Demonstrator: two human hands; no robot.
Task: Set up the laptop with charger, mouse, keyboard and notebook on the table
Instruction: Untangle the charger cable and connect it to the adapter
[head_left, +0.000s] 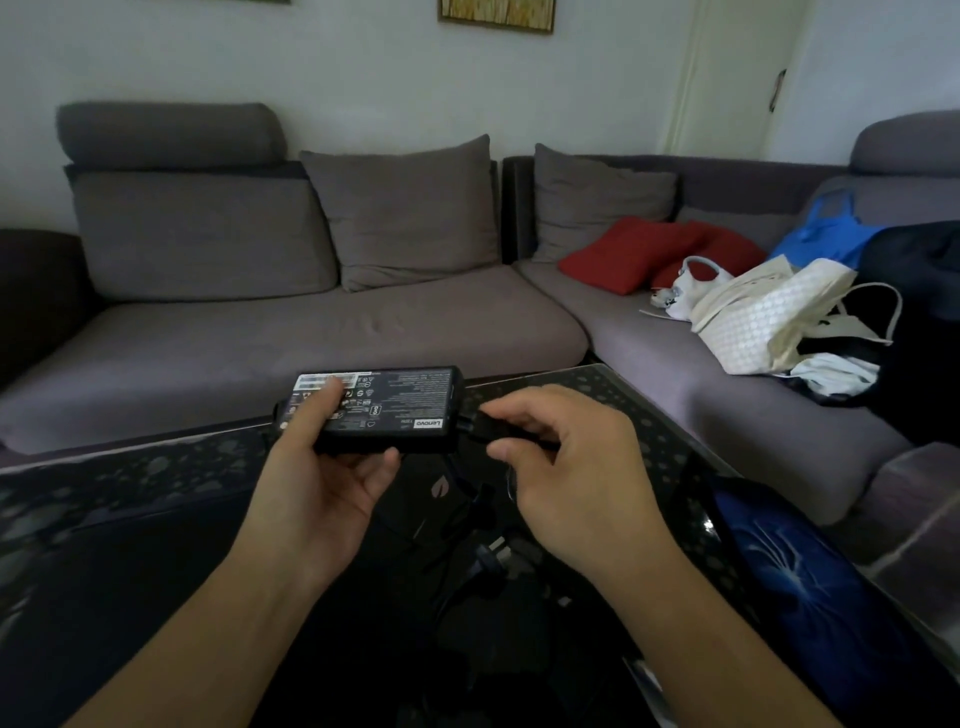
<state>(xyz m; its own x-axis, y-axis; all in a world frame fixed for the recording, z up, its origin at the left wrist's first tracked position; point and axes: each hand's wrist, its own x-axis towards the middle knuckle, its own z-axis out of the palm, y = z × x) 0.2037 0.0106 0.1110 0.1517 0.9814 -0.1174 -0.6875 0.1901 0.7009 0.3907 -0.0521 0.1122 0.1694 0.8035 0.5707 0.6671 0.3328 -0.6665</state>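
My left hand (322, 467) holds a black charger brick (400, 410) label-side up above the dark table (130, 467). My right hand (566, 467) pinches the power cable connector (485, 423) at the brick's right end. Below the hands lies a closed black laptop (436, 493) with a small logo. The charger's cable and wall plug (493, 561) rest in a loose heap on it. At the right edge of the table lies a black item with a blue burst pattern (800, 571). The mouse, keyboard and notebook are not in view.
A grey corner sofa (311, 322) stands behind the table. Two red cushions (634, 249), white bags (769, 312), a blue bag (831, 234) and dark clothing (914, 312) lie on its right part. A white door (737, 78) is at the back right.
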